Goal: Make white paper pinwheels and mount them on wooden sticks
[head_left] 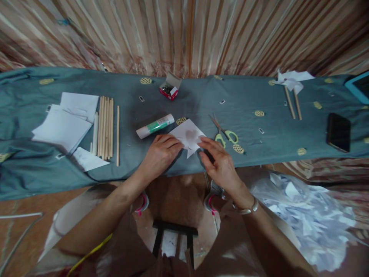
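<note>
Closest in, left hand (161, 154) has its fingertips on the left edge of the folded white paper (184, 129), can't tell if that grip's pinching. The right hand (221, 162) has a loose grip, thumb apart, fingertips by the right edge. Paper's on the desk (245, 94). White tube (155, 126) beside it: green label, too blurry to read. Farther back, red box (169, 91), print unreadable too.
</note>
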Demonstrator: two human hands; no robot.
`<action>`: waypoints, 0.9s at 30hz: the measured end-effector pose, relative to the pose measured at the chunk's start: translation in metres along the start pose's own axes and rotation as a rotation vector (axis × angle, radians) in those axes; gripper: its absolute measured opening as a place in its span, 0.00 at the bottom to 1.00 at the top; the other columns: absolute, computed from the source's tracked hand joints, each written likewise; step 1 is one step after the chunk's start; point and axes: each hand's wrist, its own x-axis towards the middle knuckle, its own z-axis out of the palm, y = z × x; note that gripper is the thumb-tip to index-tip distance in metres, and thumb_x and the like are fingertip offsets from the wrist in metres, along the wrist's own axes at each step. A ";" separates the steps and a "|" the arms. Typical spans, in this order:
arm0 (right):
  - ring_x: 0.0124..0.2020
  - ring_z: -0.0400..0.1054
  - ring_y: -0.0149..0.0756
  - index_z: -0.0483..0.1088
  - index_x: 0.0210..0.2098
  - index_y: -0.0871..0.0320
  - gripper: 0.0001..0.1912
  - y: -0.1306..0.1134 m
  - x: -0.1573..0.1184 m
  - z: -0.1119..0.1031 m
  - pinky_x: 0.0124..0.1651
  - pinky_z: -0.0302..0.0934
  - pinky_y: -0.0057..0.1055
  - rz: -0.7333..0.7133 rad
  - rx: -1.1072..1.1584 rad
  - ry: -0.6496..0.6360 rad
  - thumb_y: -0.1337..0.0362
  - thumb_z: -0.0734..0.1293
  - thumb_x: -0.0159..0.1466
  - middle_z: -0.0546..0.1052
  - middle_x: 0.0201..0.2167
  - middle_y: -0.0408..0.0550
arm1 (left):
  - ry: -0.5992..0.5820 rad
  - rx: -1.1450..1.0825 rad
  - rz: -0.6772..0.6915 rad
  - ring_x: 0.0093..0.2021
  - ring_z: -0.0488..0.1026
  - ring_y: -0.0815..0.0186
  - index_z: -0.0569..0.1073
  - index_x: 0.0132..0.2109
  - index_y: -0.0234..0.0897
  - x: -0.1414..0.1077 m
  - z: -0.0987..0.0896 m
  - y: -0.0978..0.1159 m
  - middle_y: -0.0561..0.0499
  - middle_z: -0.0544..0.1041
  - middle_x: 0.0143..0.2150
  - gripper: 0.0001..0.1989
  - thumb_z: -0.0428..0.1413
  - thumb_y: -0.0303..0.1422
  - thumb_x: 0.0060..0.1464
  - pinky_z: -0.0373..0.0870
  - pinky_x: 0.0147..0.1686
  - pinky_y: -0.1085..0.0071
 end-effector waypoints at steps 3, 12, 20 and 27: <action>0.59 0.66 0.44 0.73 0.45 0.54 0.11 -0.003 -0.006 0.001 0.61 0.60 0.49 0.041 0.061 0.007 0.64 0.67 0.62 0.73 0.57 0.54 | -0.007 -0.061 0.009 0.42 0.74 0.60 0.76 0.41 0.34 -0.003 -0.002 0.015 0.46 0.80 0.39 0.08 0.52 0.30 0.63 0.69 0.41 0.63; 0.59 0.65 0.44 0.77 0.33 0.52 0.02 -0.004 -0.021 0.005 0.61 0.59 0.47 0.149 0.236 -0.058 0.64 0.70 0.60 0.70 0.58 0.51 | -0.022 -0.197 0.009 0.40 0.72 0.63 0.75 0.43 0.33 -0.020 -0.001 0.036 0.45 0.77 0.40 0.07 0.52 0.27 0.62 0.73 0.41 0.65; 0.60 0.64 0.45 0.75 0.31 0.53 0.02 -0.006 -0.017 0.013 0.62 0.58 0.50 0.202 0.214 0.013 0.65 0.68 0.60 0.70 0.57 0.51 | -0.011 -0.309 -0.078 0.43 0.74 0.62 0.71 0.51 0.33 -0.022 -0.001 0.037 0.44 0.78 0.43 0.11 0.53 0.27 0.62 0.75 0.44 0.63; 0.58 0.66 0.45 0.73 0.30 0.54 0.03 -0.010 -0.015 0.016 0.60 0.59 0.49 0.199 0.118 0.030 0.67 0.68 0.60 0.71 0.57 0.51 | -0.026 -0.357 -0.053 0.46 0.73 0.62 0.74 0.48 0.36 -0.023 0.000 0.034 0.45 0.78 0.43 0.10 0.53 0.26 0.62 0.75 0.46 0.62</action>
